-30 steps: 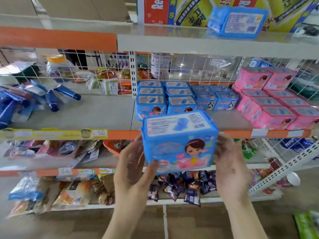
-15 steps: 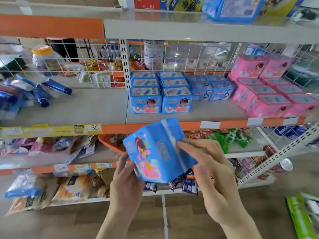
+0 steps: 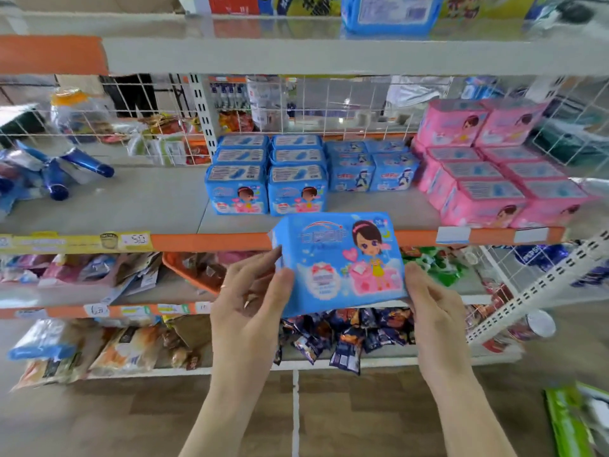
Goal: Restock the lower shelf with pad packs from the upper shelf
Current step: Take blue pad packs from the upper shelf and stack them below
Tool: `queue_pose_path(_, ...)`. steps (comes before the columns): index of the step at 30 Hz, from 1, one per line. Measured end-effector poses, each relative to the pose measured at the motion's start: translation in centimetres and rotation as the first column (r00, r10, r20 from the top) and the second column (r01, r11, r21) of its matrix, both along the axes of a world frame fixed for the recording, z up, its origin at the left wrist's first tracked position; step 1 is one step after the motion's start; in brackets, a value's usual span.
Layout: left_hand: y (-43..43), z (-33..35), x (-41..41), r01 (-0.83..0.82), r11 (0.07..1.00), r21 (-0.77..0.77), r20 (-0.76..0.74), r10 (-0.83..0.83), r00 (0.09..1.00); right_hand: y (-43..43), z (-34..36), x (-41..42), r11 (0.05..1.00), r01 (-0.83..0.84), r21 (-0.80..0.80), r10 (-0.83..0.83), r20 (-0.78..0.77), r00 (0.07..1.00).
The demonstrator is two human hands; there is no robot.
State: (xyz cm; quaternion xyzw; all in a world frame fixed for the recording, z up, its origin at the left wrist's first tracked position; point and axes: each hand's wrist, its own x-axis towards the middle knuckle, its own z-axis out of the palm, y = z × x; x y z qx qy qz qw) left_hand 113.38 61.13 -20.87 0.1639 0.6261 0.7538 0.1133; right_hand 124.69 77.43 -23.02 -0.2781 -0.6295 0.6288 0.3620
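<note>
Pad pack (image 3: 339, 262): left hand (image 3: 250, 301), right hand (image 3: 431, 305) both gripping it below blue stack (image 3: 267, 179); not shelved yet, another pack (image 3: 389, 11) waiting above.

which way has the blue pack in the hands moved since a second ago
Yes. The blue pack has dropped slightly against the orange shelf edge and turned its printed front toward the camera.

Blue tubes (image 3: 82, 166) piled up on the far left, an orange tray (image 3: 184, 272) one level down, dark snack packets (image 3: 342, 338) hanging over the bottom edge, bread bags (image 3: 125, 351) beside them, and a green pack (image 3: 573, 423) on the wood floor (image 3: 362, 417).
</note>
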Motion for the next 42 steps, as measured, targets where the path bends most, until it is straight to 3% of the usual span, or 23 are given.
queue_pose_path(4,3.9,1.0,2.7,-0.026,0.993,-0.119,-0.182,0.004,0.983,3.8,-0.1,1.0,0.988,0.136,-0.074,-0.123,0.158,0.98)
queue_pose_path(10,6.6,-0.4,3.1,-0.042,0.973,-0.227,-0.105,0.019,0.994,7.8,0.5,2.8,1.0,-0.027,-0.009,0.028,0.343,0.939)
queue_pose_path(15,6.8,-0.8,4.7,-0.075,0.987,-0.145,-0.034,0.071,0.997,8.6,0.5,2.9,0.976,-0.207,0.072,0.19,0.197,0.962)
queue_pose_path(18,6.5,-2.3,5.2,-0.144,0.979,-0.146,-0.064,0.136,0.989,8.1,-0.5,2.0,0.945,-0.291,0.151,0.269,0.15,0.951)
queue_pose_path(23,5.9,-3.8,3.6,-0.275,0.959,-0.067,-0.129,0.266,0.955,6.3,-1.7,-0.6,0.927,-0.302,0.223,0.301,0.041,0.953)
queue_pose_path(28,5.0,-5.2,-0.6,-0.242,0.969,-0.055,-0.097,0.236,0.967,4.8,-3.1,-4.9,0.862,-0.254,0.439,0.225,0.118,0.967)
queue_pose_path(32,3.8,-5.7,-5.8,-0.239,0.957,-0.164,-0.174,0.21,0.962,3.4,-3.3,-9.3,0.759,-0.228,0.61,0.1,0.237,0.966)
queue_pose_path(38,1.8,-6.1,-15.9,-0.24,0.876,-0.418,-0.327,0.102,0.94,0.8,-3.1,-17.1,0.624,-0.328,0.71,-0.049,0.453,0.89)
queue_pose_path(42,0.4,-6.7,-22.0,-0.215,0.794,-0.569,-0.379,-0.021,0.925,-0.4,-3.0,-22.1,0.64,-0.374,0.672,-0.057,0.527,0.848)
